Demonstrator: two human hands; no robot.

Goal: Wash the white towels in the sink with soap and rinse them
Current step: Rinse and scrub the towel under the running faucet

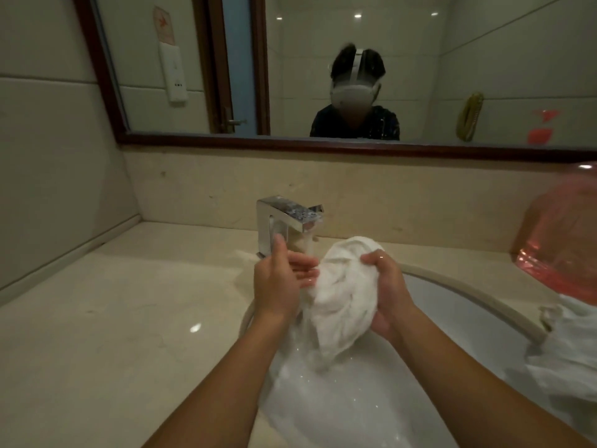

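She looks mid-rinse: right hand [389, 286] bunches one wet towel [342, 295] over the sink [468, 299], left hand [277, 279] flat beneath the running tap [284, 218], while more white cloth [568, 350] waits on the rim.

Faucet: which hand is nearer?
Left. The left hand is open just below and in front of the faucet, fingers under the running water. The right hand grips the white towel, farther right.

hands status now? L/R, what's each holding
Left hand: open, fingers straight under the faucet stream, touching the towel.
Right hand: gripping the bunched towel.
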